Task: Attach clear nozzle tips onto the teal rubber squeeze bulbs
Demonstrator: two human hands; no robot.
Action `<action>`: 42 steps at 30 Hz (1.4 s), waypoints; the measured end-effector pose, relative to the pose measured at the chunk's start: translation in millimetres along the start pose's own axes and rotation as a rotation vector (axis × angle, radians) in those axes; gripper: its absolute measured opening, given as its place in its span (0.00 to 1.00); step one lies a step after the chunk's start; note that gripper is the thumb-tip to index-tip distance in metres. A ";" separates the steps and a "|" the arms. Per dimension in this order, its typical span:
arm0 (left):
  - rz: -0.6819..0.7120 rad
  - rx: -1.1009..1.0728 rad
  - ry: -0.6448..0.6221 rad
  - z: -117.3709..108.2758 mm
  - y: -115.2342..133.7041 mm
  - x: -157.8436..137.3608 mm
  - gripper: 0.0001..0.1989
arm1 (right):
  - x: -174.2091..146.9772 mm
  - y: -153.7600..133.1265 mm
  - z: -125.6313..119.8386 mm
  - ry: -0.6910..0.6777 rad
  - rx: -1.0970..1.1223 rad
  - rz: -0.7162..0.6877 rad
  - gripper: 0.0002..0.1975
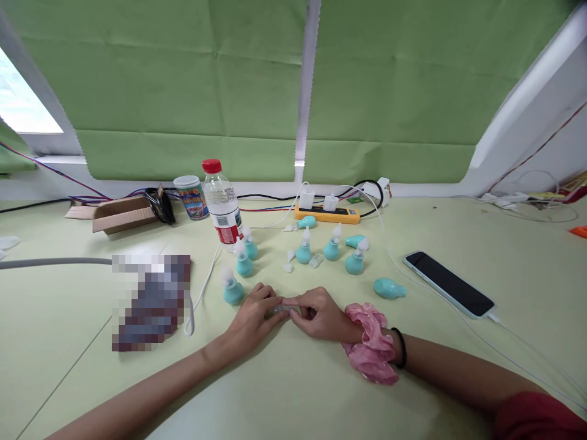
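My left hand (pixel 257 313) and my right hand (pixel 320 314) meet at the fingertips low over the table. Between them they pinch a small clear plastic piece (pixel 279 309), its shape mostly covered by fingers. Just beyond my left hand stands a teal squeeze bulb (pixel 233 293) with a whitish tip. Several more tipped bulbs, such as this one (pixel 303 252), stand upright behind my hands. To the right of my right hand a teal bulb without a tip (pixel 389 288) lies on its side. Small clear plastic parts (pixel 316 261) lie among the bulbs.
A water bottle with a red cap (pixel 222 205) stands at back left, beside a printed tub (pixel 191 198) and an open cardboard box (pixel 126 214). A yellow power strip (pixel 328 214) lies at the back. A phone (pixel 447 282) with a white cable rests at right.
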State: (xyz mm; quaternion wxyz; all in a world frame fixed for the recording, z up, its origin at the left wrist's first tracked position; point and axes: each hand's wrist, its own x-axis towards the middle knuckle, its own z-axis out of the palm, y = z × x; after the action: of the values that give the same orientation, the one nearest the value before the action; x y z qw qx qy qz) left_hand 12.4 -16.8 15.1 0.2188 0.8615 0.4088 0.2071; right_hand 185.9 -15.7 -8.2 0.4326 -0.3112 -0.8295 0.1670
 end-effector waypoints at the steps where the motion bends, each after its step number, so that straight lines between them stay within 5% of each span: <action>1: 0.002 -0.001 0.002 -0.2 0.1 0.1 0.12 | -0.1 0.1 -0.4 -0.018 -0.002 -0.005 0.12; 9: 0.021 -0.005 0.031 1.0 -1.5 0.8 0.11 | 0.1 -1.3 -3.4 -0.062 -0.020 0.014 0.12; 18: 0.097 -0.149 0.335 5.4 -9.8 -1.1 0.08 | 7.7 -4.9 -3.7 -0.010 0.156 0.170 0.12; 32: -0.051 -0.581 0.167 -0.7 1.3 -1.0 0.12 | 9.1 -3.4 -5.5 0.035 0.148 0.109 0.12; 42: -0.091 -0.467 0.150 -1.1 2.4 -1.9 0.11 | 7.1 -5.5 -8.4 -0.052 -0.024 0.056 0.13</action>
State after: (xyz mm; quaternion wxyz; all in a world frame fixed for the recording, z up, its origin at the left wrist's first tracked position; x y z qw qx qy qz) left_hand 12.2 -19.5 16.9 0.3902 0.7504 0.4032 0.3494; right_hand 187.7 -15.1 4.0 0.4021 -0.3352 -0.8335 0.1770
